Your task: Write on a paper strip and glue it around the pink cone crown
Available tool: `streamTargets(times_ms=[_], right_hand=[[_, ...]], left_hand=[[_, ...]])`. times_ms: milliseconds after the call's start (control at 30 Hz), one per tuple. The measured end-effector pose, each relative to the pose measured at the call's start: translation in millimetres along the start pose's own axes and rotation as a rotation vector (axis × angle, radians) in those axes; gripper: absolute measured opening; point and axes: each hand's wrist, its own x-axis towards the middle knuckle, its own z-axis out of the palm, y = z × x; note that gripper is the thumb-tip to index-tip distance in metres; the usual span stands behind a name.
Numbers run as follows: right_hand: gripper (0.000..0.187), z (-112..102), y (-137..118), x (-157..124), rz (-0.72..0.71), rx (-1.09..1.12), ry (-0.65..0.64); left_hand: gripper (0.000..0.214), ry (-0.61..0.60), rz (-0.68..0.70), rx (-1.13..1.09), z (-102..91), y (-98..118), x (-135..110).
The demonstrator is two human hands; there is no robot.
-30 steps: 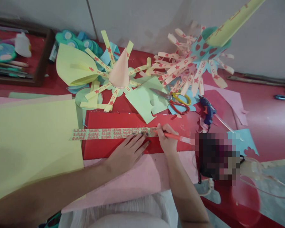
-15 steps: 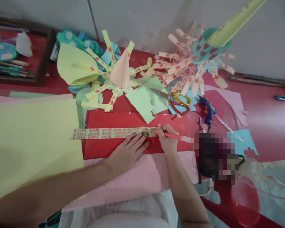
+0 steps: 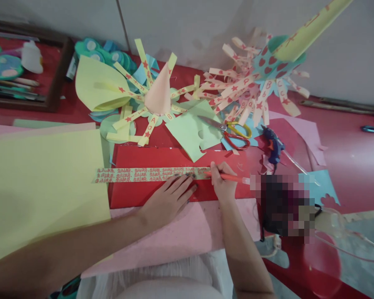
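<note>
Three rows of small red writing run along the narrow pale green strip (image 3: 137, 175), which lies across a flat red board (image 3: 131, 196), its left end lapping over the edge of a large yellow sheet (image 3: 43, 187). I judge the step in hand to be lettering near the strip's right end, where the rows look less filled; the pen point is too small for me to tell whether it touches. My right hand (image 3: 225, 182) has its fingers closed around the red pen (image 3: 233, 178), thumb and index pinched close to the tip. My left hand (image 3: 171, 195) grasps nothing: it lies palm down, fingers extended, fingertips resting on the strip's lower edge just left of the pen.

From where I sit, the next stroke calls for that light hold on the paper and a small wrist motion, clear of the inked characters. Beneath the board's near edge is a pink sheet (image 3: 199, 228). Beyond the far edge I have a cut green sheet (image 3: 187, 128), scissors (image 3: 224, 128) resting on it, and a glue gun (image 3: 273, 145) to the right.
</note>
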Motion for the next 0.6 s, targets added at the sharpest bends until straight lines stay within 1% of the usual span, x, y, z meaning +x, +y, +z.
streamTargets(times_ms=[133,333,500,600], right_hand=[[0.039,0.8,-1.5,0.5,-0.008,-0.029,0.012],[0.039,0.4,-2.5,1.1,-0.1,-0.078,0.003],[0.038,0.8,-3.5,0.1,-0.035,-0.052,-0.014],[0.039,1.0,-0.2,-0.3,-0.041,-0.054,0.001]], left_hand=[[0.042,0.006,0.004,-0.01,-0.1,0.1,0.1],[0.041,0.024,-0.004,0.004,0.3,1.0,0.3],[0.042,-0.003,-0.006,-0.009,2.0,0.4,-0.7],[0.042,-0.001,-0.007,-0.008,2.6,0.2,-1.1]])
